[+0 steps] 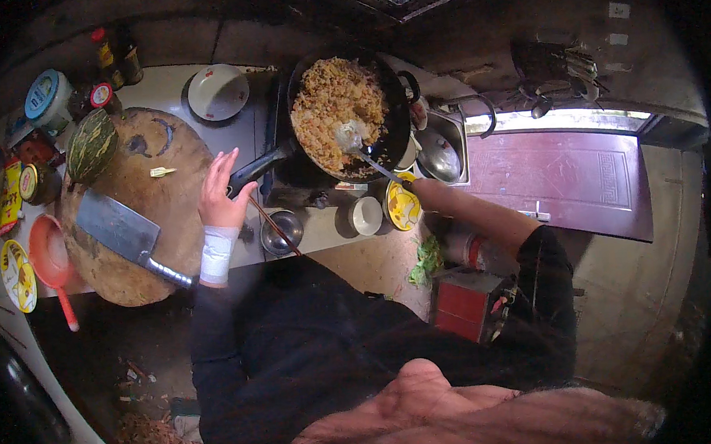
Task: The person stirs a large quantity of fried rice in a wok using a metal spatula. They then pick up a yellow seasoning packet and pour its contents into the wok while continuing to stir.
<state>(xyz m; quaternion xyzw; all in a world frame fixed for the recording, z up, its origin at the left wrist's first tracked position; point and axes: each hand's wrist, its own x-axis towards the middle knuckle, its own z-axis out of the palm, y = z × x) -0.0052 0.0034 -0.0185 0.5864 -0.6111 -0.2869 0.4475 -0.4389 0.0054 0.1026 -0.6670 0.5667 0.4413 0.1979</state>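
Fried rice [337,105] fills the left and upper part of a black wok [396,132] on the stove. My right hand [427,193] is shut on the handle of a metal wok spatula [380,165], whose blade rests in the rice. At the end of the wok's black handle [262,169] is my left hand [220,191], fingers stretched and thumb apart, not wrapped around it. Whether the palm touches the handle I cannot tell. White bandage [218,253] wraps the left wrist.
A cleaver [118,222] and a green squash [92,145] lie on the round wooden chopping board [168,217]. A white bowl [218,92] stands behind. Near the counter's front edge are a metal bowl [282,232], a small white bowl [366,215] and a yellow plate [403,206].
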